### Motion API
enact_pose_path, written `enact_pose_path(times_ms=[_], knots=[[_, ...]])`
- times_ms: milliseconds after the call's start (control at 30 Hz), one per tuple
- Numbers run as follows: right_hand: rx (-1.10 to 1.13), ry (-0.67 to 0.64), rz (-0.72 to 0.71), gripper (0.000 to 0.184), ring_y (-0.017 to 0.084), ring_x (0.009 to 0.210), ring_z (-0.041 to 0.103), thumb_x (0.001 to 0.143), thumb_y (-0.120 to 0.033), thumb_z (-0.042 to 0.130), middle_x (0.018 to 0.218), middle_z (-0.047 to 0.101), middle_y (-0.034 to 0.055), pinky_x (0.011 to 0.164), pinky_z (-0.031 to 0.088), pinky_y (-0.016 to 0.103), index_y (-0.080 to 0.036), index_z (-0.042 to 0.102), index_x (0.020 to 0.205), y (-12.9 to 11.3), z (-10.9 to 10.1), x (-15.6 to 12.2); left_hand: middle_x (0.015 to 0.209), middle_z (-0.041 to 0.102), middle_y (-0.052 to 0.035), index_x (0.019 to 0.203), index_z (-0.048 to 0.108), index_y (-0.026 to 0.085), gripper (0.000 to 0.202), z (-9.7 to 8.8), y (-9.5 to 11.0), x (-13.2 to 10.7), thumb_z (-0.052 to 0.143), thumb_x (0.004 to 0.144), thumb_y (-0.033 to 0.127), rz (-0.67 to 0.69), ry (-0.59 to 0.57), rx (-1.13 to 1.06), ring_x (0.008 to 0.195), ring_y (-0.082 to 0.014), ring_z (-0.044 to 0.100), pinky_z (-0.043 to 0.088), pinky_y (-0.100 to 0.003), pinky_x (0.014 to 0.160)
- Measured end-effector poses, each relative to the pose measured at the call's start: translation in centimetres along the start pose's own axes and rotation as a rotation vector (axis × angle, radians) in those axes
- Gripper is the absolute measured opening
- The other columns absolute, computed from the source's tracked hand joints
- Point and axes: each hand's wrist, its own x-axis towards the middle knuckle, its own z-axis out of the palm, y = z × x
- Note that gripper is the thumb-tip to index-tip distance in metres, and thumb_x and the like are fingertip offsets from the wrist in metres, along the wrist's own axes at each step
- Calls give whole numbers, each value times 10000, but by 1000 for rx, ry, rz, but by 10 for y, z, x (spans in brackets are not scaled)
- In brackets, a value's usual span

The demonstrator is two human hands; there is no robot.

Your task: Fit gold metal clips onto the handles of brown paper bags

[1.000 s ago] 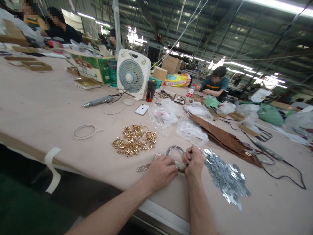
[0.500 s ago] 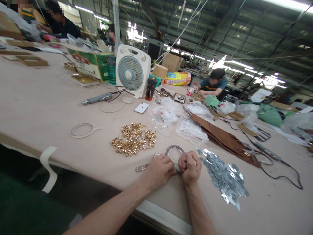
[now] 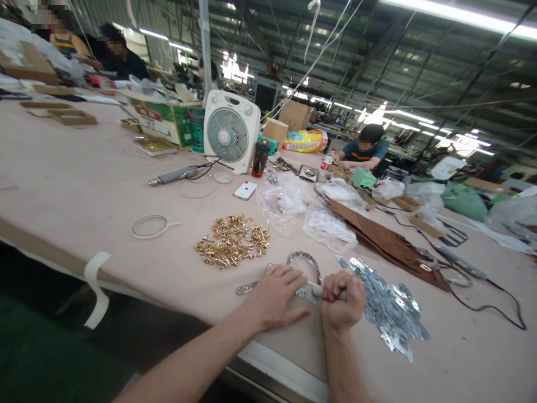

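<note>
My left hand (image 3: 274, 295) lies on a small metal plate (image 3: 305, 290) at the table's near edge, its fingers pressed down on it. Just to the right, my right hand (image 3: 343, 296) is closed in a fist round a grey tool handle (image 3: 319, 290) whose tip meets the plate. A curved silver chain piece (image 3: 305, 258) lies just behind the hands. A flat metal strip (image 3: 245, 289) sticks out to the left of my left hand. A heap of gold fittings (image 3: 232, 248) sits to the far left of the hands, and a pile of silver metal plates (image 3: 390, 310) lies to the right.
Clear plastic bags (image 3: 293, 204), brown leather pieces (image 3: 386, 240), a white phone (image 3: 245, 190), a white fan (image 3: 229, 131), a grey power tool (image 3: 174, 175) and tape rings (image 3: 149, 226) are spread over the long beige table (image 3: 75, 184). A black cable (image 3: 482, 305) runs at right. Other people work at the far end.
My right hand has slid a little to the right, showing the tool handle between the hands. My left hand has flattened over the plate. The view has shifted slightly.
</note>
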Motion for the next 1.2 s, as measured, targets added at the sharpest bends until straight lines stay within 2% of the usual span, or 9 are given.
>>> enact_pose_path(times_ms=[67,133,367,600,733,900,967,1100,1200], knots=[[51,86,-37,314,71,397,306,1012,-285,498,570,385,-77,395,234,199,-205,520,710,-5,-3,4,1495,594,-41,1467,521,285,672,0,0,0,649,911,640,-9,-12,17,1380,-303,493,337,-491,1194],[42,89,-60,342,73,397,304,1014,-302,493,559,379,-72,392,239,198,-201,527,689,-8,-4,0,1483,608,-36,1464,530,285,679,1,-1,0,651,904,649,-14,-13,17,1368,-295,506,345,-482,1188],[-91,-106,-131,358,120,472,421,1025,-286,505,568,433,-41,465,340,260,-200,555,681,-4,9,-26,1404,665,-17,1404,593,299,602,2,-1,0,699,882,579,-27,15,-8,1341,-277,529,362,-450,1173],[-361,-247,-197,371,135,522,486,1020,-258,515,583,481,-29,546,387,303,-202,536,654,1,10,-25,1306,702,-30,1343,625,301,518,3,0,2,724,867,481,-8,13,-25,1303,-289,544,368,-453,1149],[-348,-151,-110,408,119,491,445,1037,-299,503,564,452,-45,501,365,273,-212,482,640,6,15,-20,1251,715,-25,1256,653,300,456,2,0,3,756,844,466,-6,9,-32,1275,-281,557,374,-444,1137],[-224,-10,96,410,83,403,338,1042,-355,524,532,386,-76,383,245,214,-214,464,661,-4,26,-4,1335,684,-34,1300,636,290,563,6,-3,2,756,833,581,-15,16,-19,1317,-295,535,361,-461,1155],[-157,-2,88,392,78,395,324,1035,-352,531,529,375,-79,371,231,201,-211,478,673,-14,30,2,1337,685,-35,1330,626,289,619,7,-4,1,763,818,608,-25,16,-14,1310,-296,541,363,-464,1153],[-79,-18,-58,373,78,400,333,1021,-334,547,541,372,-77,383,259,205,-209,492,673,-23,34,4,1303,699,-33,1347,618,291,654,6,-3,2,772,803,619,-33,18,-14,1281,-291,554,376,-464,1134],[-197,-62,16,424,87,411,371,1028,-352,556,529,388,-70,391,280,218,-215,457,639,-13,32,0,1268,712,-32,1265,656,290,536,4,-2,3,764,822,571,-29,16,-15,1269,-290,562,377,-458,1125]])
